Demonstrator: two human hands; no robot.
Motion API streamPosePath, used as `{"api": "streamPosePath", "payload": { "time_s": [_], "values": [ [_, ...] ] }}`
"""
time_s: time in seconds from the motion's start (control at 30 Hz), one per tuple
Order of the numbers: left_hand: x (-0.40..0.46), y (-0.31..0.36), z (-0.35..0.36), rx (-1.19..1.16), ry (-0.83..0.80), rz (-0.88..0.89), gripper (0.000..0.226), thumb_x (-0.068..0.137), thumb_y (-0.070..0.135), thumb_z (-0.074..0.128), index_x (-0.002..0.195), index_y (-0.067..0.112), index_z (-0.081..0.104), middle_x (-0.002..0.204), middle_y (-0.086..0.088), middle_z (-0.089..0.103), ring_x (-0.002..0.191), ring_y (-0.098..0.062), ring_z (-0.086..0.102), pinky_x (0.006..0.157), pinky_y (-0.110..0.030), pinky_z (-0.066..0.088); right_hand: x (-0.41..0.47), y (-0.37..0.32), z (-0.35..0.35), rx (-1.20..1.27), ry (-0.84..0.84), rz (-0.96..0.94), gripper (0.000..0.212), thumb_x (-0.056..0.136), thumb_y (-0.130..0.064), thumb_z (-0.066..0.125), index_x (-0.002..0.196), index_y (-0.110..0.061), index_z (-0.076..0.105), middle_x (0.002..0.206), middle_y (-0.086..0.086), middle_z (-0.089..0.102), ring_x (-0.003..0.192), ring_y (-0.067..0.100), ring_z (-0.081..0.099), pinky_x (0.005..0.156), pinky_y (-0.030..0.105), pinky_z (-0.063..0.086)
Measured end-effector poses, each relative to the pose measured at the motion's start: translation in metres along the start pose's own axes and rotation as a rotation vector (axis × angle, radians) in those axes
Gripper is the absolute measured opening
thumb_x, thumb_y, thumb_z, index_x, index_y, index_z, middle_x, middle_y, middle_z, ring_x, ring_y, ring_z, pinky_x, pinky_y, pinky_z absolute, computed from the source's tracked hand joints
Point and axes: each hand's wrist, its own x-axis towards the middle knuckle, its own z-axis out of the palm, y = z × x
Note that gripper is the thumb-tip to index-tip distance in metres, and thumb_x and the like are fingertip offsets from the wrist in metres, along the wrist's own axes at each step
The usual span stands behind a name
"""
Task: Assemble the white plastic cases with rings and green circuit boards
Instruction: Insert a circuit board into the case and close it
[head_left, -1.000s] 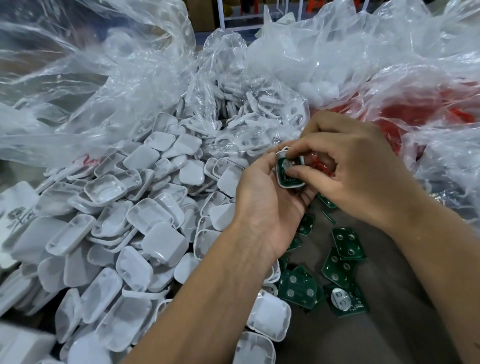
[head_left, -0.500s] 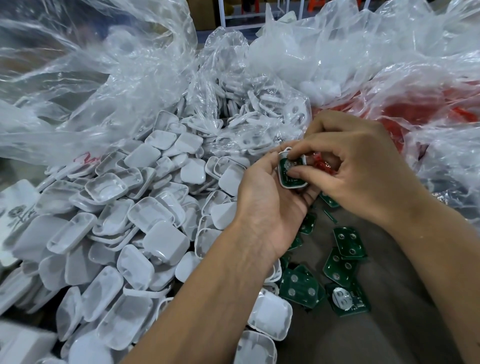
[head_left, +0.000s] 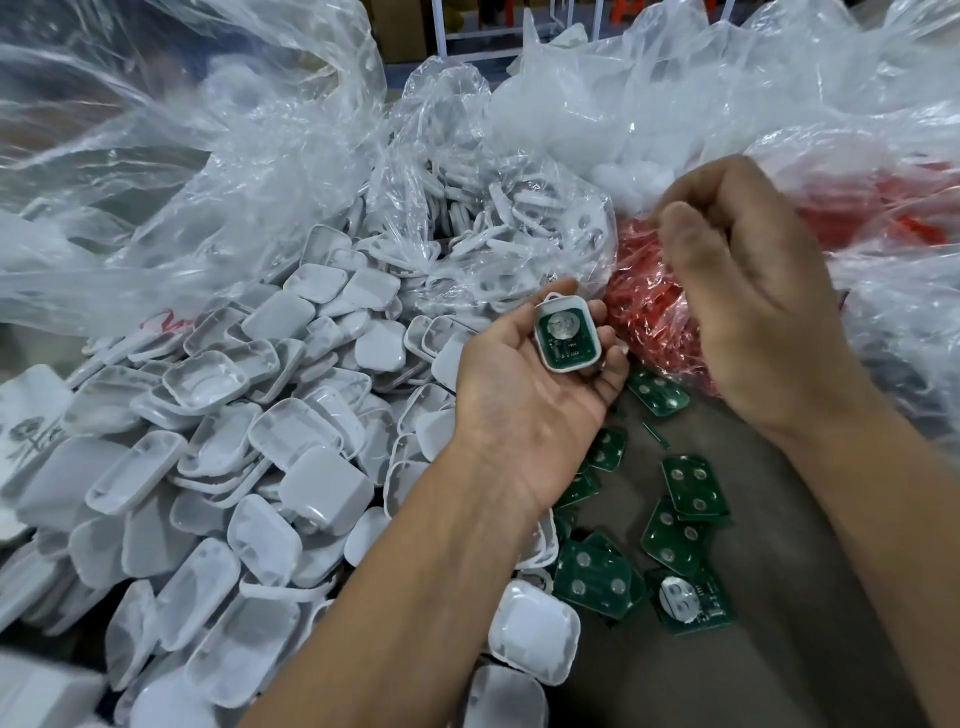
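Note:
My left hand (head_left: 524, 395) lies palm up and holds a white case (head_left: 567, 339) on its fingers, with a green circuit board and a round silver cell seated inside it. My right hand (head_left: 748, 291) hovers to the right and slightly above, fingers curled loosely over a bag of red parts (head_left: 649, 312); it is blurred and I cannot tell if it holds anything. A big heap of white case halves (head_left: 218, 457) fills the left. Loose green circuit boards (head_left: 670, 530) lie on the table below my hands.
Clear plastic bags (head_left: 249, 171) rise at the back; one holds white ring-shaped frames (head_left: 498, 228). More bags with red contents (head_left: 883, 218) stand at the right. Brown table surface (head_left: 753, 649) shows at the lower right, between my forearms.
My right hand has let go of the case and lifted away up and to the right. My left hand has opened, showing the case with the board in it.

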Motion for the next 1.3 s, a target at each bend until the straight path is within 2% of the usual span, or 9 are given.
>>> {"api": "streamPosePath", "payload": {
  "time_s": [0.17, 0.3, 0.4, 0.57, 0.77, 0.87, 0.97, 1.07, 1.3],
  "values": [
    [-0.001, 0.001, -0.001, -0.050, -0.014, -0.006, 0.030, 0.099, 0.018, 0.037, 0.104, 0.010, 0.065, 0.090, -0.013, 0.062, 0.076, -0.021, 0.054, 0.070, -0.031, 0.047, 0.004, 0.002, -0.002, 0.240, 0.045, 0.289, 0.023, 0.085, -0.009, 0.048, 0.100, -0.025, 0.054, 0.088, 0.009, 0.046, 0.068, 0.025, 0.034, 0.059, 0.048, 0.024],
    [-0.003, 0.001, 0.000, -0.034, -0.057, 0.024, 0.026, 0.093, 0.021, 0.043, 0.101, 0.010, 0.065, 0.090, -0.013, 0.061, 0.076, -0.021, 0.054, 0.071, -0.032, 0.045, 0.003, 0.008, -0.001, 0.095, 0.015, 0.306, 0.021, 0.081, -0.020, 0.062, 0.101, -0.026, 0.061, 0.067, -0.023, 0.053, 0.056, 0.001, 0.046, 0.053, 0.016, 0.034],
    [-0.003, 0.001, 0.000, -0.011, -0.076, 0.046, 0.030, 0.096, 0.031, 0.041, 0.099, 0.010, 0.063, 0.090, -0.014, 0.060, 0.075, -0.022, 0.053, 0.071, -0.033, 0.043, 0.003, 0.010, -0.002, 0.032, 0.029, 0.259, 0.016, 0.085, -0.020, 0.078, 0.100, -0.023, 0.074, 0.069, -0.031, 0.059, 0.060, -0.003, 0.055, 0.055, 0.011, 0.041],
    [-0.003, 0.000, -0.001, 0.057, -0.085, 0.076, 0.042, 0.105, 0.042, 0.034, 0.100, 0.011, 0.062, 0.087, -0.014, 0.061, 0.074, -0.022, 0.054, 0.070, -0.033, 0.043, 0.005, 0.013, -0.003, -0.007, 0.069, 0.268, 0.034, 0.085, -0.020, 0.086, 0.114, -0.034, 0.076, 0.108, -0.013, 0.073, 0.093, 0.005, 0.070, 0.085, 0.035, 0.061],
    [-0.003, -0.002, 0.000, 0.117, -0.102, 0.110, 0.029, 0.101, 0.031, 0.040, 0.100, 0.011, 0.062, 0.085, -0.012, 0.060, 0.074, -0.022, 0.053, 0.070, -0.032, 0.043, 0.003, 0.015, -0.003, 0.081, 0.138, 0.378, 0.038, 0.073, -0.026, 0.094, 0.102, -0.021, 0.070, 0.093, 0.004, 0.076, 0.079, 0.027, 0.076, 0.072, 0.047, 0.063],
    [-0.002, -0.003, 0.000, 0.111, -0.115, 0.109, 0.024, 0.087, 0.007, 0.043, 0.101, 0.010, 0.063, 0.087, -0.013, 0.061, 0.074, -0.022, 0.053, 0.071, -0.032, 0.045, 0.004, 0.014, -0.002, 0.124, 0.131, 0.414, 0.013, 0.089, -0.016, 0.081, 0.098, -0.023, 0.074, 0.085, 0.006, 0.075, 0.069, 0.018, 0.072, 0.060, 0.027, 0.056],
    [-0.002, -0.003, 0.002, 0.117, -0.105, 0.115, 0.030, 0.083, 0.001, 0.041, 0.101, 0.010, 0.063, 0.089, -0.013, 0.061, 0.075, -0.023, 0.053, 0.070, -0.031, 0.046, 0.005, 0.015, -0.002, 0.163, 0.099, 0.468, 0.027, 0.099, -0.007, 0.067, 0.107, -0.031, 0.076, 0.092, 0.004, 0.074, 0.073, 0.010, 0.069, 0.059, 0.021, 0.051],
    [-0.003, -0.003, 0.002, 0.121, -0.100, 0.109, 0.026, 0.085, 0.006, 0.043, 0.102, 0.009, 0.063, 0.088, -0.014, 0.062, 0.074, -0.023, 0.054, 0.070, -0.032, 0.046, 0.004, 0.016, -0.002, 0.118, 0.120, 0.513, 0.035, 0.093, -0.014, 0.077, 0.119, -0.033, 0.065, 0.101, 0.003, 0.076, 0.088, 0.021, 0.074, 0.072, 0.037, 0.056],
    [-0.004, -0.003, 0.001, 0.090, -0.087, 0.121, 0.027, 0.096, 0.033, 0.046, 0.098, 0.011, 0.062, 0.087, -0.012, 0.060, 0.073, -0.022, 0.054, 0.069, -0.032, 0.044, 0.004, 0.007, -0.003, 0.308, 0.127, 0.394, 0.030, 0.095, -0.002, 0.072, 0.116, -0.022, 0.074, 0.088, 0.007, 0.077, 0.062, 0.022, 0.072, 0.046, 0.021, 0.049]
  ]
}}
